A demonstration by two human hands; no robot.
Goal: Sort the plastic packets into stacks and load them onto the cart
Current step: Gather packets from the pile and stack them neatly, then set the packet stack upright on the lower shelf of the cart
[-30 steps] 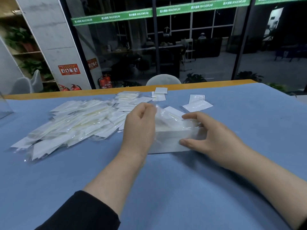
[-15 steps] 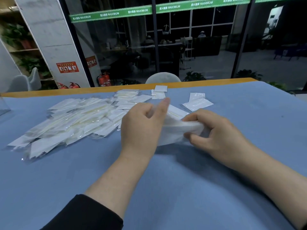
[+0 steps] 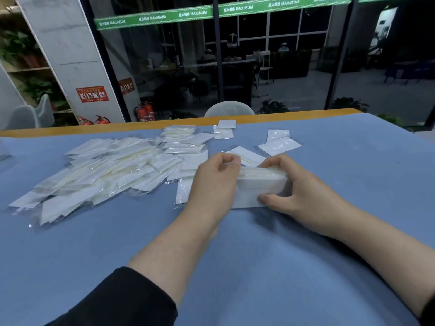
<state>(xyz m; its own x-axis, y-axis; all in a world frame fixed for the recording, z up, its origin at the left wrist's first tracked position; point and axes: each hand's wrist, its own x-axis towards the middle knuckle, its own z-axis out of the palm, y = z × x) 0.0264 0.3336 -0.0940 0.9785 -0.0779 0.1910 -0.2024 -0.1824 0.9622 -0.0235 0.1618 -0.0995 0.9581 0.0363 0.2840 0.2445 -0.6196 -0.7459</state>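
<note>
A stack of packets (image 3: 260, 184) is gripped between both hands at the middle of the blue tabletop (image 3: 270, 267).

The left hand (image 3: 213, 184) is curled round the stack's left end, the right hand (image 3: 303, 196) round its right end, thumb on the near side. A loose heap of packets (image 3: 106, 170) is spread toward the left edge; a few single packets (image 3: 279, 144) are laid near the far edge.

The packets in the pile (image 3: 110, 170) were clear glossy plastic film over white matt contents. The stack (image 3: 261, 184) showed the same shiny film. The table cover (image 3: 259, 267) was matt, smooth blue cloth; the table edge (image 3: 117, 126) looked like smooth wood.
</note>
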